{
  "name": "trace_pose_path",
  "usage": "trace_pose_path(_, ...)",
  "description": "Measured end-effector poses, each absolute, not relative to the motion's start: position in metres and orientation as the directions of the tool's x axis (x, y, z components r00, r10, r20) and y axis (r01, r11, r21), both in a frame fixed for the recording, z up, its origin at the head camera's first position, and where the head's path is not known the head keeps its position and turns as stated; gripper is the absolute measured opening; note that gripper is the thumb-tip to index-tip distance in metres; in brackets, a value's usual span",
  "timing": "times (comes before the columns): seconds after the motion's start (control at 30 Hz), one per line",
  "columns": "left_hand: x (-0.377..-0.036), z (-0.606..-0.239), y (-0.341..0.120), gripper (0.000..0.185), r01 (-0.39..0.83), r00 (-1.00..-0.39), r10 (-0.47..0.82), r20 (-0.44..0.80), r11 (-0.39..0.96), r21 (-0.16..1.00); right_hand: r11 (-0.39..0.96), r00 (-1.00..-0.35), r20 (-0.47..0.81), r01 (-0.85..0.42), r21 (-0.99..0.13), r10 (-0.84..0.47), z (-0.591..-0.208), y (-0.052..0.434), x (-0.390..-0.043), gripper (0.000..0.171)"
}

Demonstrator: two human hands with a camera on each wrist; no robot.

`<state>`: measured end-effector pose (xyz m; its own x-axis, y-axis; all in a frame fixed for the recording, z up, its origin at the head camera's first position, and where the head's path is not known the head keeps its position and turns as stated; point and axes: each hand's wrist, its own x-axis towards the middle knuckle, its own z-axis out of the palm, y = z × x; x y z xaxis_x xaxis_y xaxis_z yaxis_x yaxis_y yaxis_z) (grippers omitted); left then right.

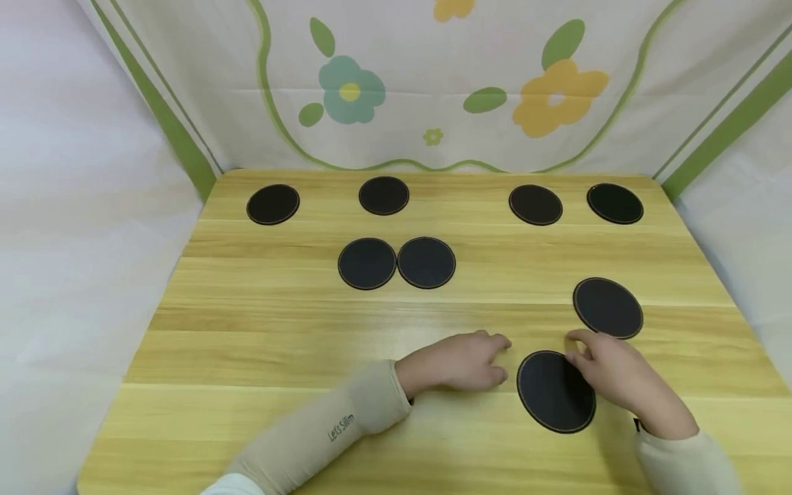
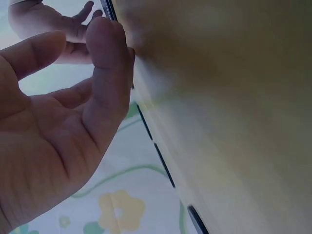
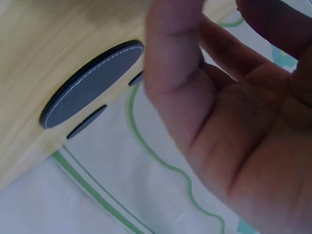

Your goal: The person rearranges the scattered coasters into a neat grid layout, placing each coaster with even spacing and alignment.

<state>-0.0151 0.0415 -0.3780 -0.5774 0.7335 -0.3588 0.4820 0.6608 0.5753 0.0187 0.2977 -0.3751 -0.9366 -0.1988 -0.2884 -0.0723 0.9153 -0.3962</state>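
1. The only readable writing is small grey lettering, "Let's Slim", on the beige sleeve (image 1: 334,430) of the person's left arm.
2. The left hand (image 1: 460,362) lies on the wooden table (image 1: 278,344), fingers loosely curled and holding nothing, just left of the nearest black coaster (image 1: 551,395).
3. The right hand (image 1: 612,375) rests on that coaster's right edge, fingertips at its upper rim; whether it pinches the rim cannot be told from the head view.
4. A second coaster (image 1: 608,307) lies just beyond the right hand, close to the first.
5. Two touching coasters (image 1: 396,262) sit mid-table, and a row of four coasters (image 1: 383,195) lines the far edge before a flowered cloth backdrop (image 1: 445,82).
6. Both wrist views are blurred and largely filled by palm; the right wrist view shows one stitched coaster edge-on, partly cut off by fingers.
7. The right forearm is cut off at the frame's bottom.
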Motion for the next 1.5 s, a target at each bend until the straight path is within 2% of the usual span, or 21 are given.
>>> trace_pose_path(0.1,-0.007,-0.374,0.044,0.057,0.474,-0.581,0.722,-0.376,0.676,0.565,0.936,-0.927,-0.334,-0.05,-0.349,-0.174,-0.377,0.3,0.027,0.046)
trace_pose_path(0.27,0.004,-0.37,0.053,0.06,0.461,-0.611,0.693,-0.382,0.704,0.541,0.947,-0.94,-0.319,-0.014,-0.321,-0.122,-0.378,0.291,0.04,0.052)
trace_pose_path(0.43,0.015,-0.368,0.061,0.061,0.469,-0.629,0.685,-0.368,0.712,0.523,0.964,-0.935,-0.344,0.013,-0.267,-0.083,-0.375,0.283,0.051,0.049)
trace_pose_path(0.73,0.017,-0.369,0.063,0.063,0.454,-0.604,0.701,-0.378,0.693,0.56,0.956,-0.956,-0.275,-0.023,-0.293,-0.107,-0.38,0.278,0.05,0.043)
trace_pose_path(0.87,0.01,-0.372,0.06,0.063,0.403,-0.618,0.696,-0.367,0.68,0.612,0.951,-0.969,-0.226,-0.029,-0.308,-0.103,-0.383,0.278,0.045,0.042)
trace_pose_path(1.1,-0.007,-0.378,0.05,0.061,0.255,-0.703,0.634,-0.321,0.646,0.719,0.916,-0.977,-0.183,-0.031,-0.401,-0.113,-0.388,0.279,0.034,0.048)
trace_pose_path(1.23,-0.019,-0.382,0.047,0.04,0.179,-0.752,0.595,-0.284,0.599,0.78,0.86,-0.984,-0.156,0.003,-0.51,-0.089,-0.387,0.28,0.03,0.047)
trace_pose_path(1.3,-0.025,-0.383,0.046,0.035,0.139,-0.772,0.577,-0.266,0.562,0.815,0.819,-0.987,-0.139,0.018,-0.573,-0.076,-0.384,0.279,0.027,0.046)
trace_pose_path(1.5,-0.035,-0.382,0.042,0.057,0.097,-0.818,0.539,-0.203,0.477,0.874,0.696,-0.98,-0.169,0.05,-0.716,-0.103,-0.38,0.279,0.017,0.045)
